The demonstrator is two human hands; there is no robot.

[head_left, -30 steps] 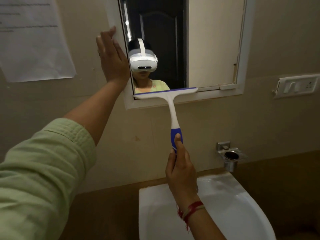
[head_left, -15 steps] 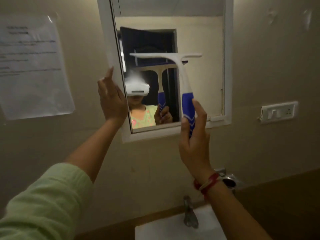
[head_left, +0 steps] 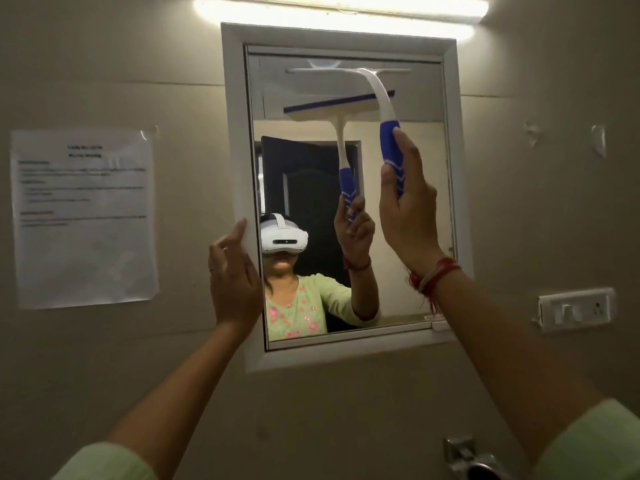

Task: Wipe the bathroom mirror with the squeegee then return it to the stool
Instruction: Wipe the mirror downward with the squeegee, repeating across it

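Right hand (head_left: 407,216), in the centre right of the frame, is closing around the blue grip of the squeegee (head_left: 384,109), with the thumb lying up along the handle and the fingers wrapping behind it. A red and pale thread band (head_left: 433,277) is circling that wrist. From the grip the white neck is curving up and to the left, and the squeegee's white blade bar is lying level across the top of the mirror (head_left: 408,271), near the upper edge of the glass; whether the blade is pressing on the glass or sitting just off it cannot be told. The mirror is showing a second image of the tool lower down, with a blue rubber edge. Left hand (head_left: 233,282), at the centre of the frame, is resting against the left side of the white frame (head_left: 235,133), the fingers partly curled and pointing upward, holding nothing else. Pale green sleeves are showing at the lower left and lower right corners. The glass is reflecting a person in a white headset and a green patterned top, with a dark door behind. A tube light (head_left: 339,12) is glowing along the top of the frame above the mirror. A printed paper sheet (head_left: 83,220) is hanging on the beige wall at the left, and a white switch plate (head_left: 575,310) is sitting on the wall at the right. A metal fitting (head_left: 467,459) is showing at the bottom edge, right of centre.
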